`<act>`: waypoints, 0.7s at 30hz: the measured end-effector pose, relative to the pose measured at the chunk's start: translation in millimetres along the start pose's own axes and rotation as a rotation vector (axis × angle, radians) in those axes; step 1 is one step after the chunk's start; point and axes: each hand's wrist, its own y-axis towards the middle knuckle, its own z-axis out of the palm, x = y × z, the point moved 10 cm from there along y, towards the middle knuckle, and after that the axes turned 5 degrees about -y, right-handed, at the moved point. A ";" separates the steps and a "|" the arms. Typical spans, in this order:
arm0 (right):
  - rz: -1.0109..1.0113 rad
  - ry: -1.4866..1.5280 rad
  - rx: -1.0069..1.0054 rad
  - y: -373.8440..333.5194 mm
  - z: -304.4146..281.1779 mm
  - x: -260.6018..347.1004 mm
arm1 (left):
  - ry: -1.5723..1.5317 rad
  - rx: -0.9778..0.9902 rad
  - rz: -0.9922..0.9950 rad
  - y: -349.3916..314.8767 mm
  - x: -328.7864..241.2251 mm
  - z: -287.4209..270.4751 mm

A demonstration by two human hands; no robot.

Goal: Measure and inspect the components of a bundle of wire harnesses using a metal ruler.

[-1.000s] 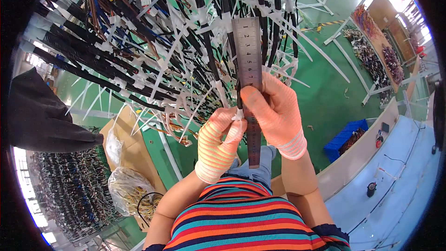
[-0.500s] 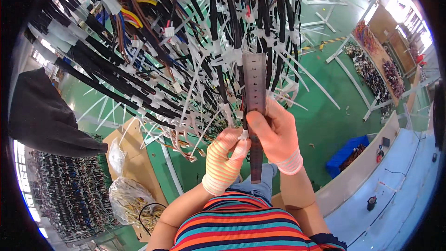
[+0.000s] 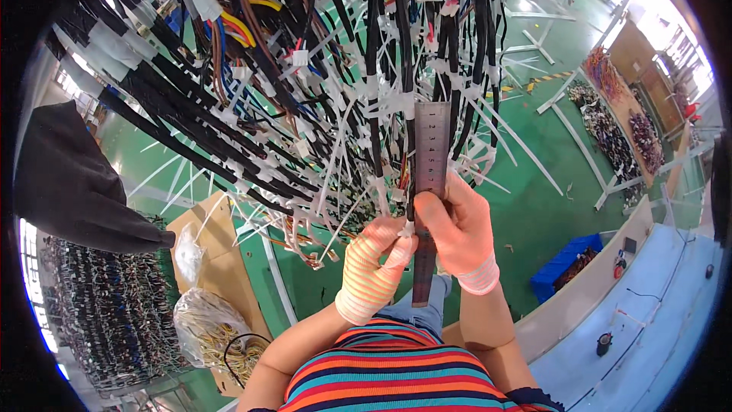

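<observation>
Now the steel ruler [image 3: 427, 198] stands closer against the hanging wire harness [image 3: 366, 91] than a second ago — its top edge meets a white-tied black cable, which suggests a length is being checked. The right hand [image 3: 457, 233] is closed around the ruler's lower half; the left hand [image 3: 374, 271], in a striped glove, pinches a white cable tie [image 3: 406, 227] just beside it. Below lies a green floor [image 3: 526, 206] — a blue bin [image 3: 564, 263] sits near the pale counter [image 3: 648, 320], cardboard [image 3: 221, 259] to the left.
</observation>
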 end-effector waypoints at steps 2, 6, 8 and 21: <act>-0.006 -0.013 0.001 -0.3 -0.2 0.9 | -0.026 0.010 -0.086 -1.8 4.8 1.4; -0.001 0.004 0.011 -0.5 -0.1 1.4 | -0.036 0.019 -0.120 -2.2 4.2 2.9; -0.002 -0.009 0.012 -0.1 -0.1 1.9 | -0.037 0.015 -0.122 -1.5 5.1 2.8; -0.114 -0.064 0.024 1.2 0.3 7.0 | 0.038 0.000 -0.003 0.9 -0.2 0.8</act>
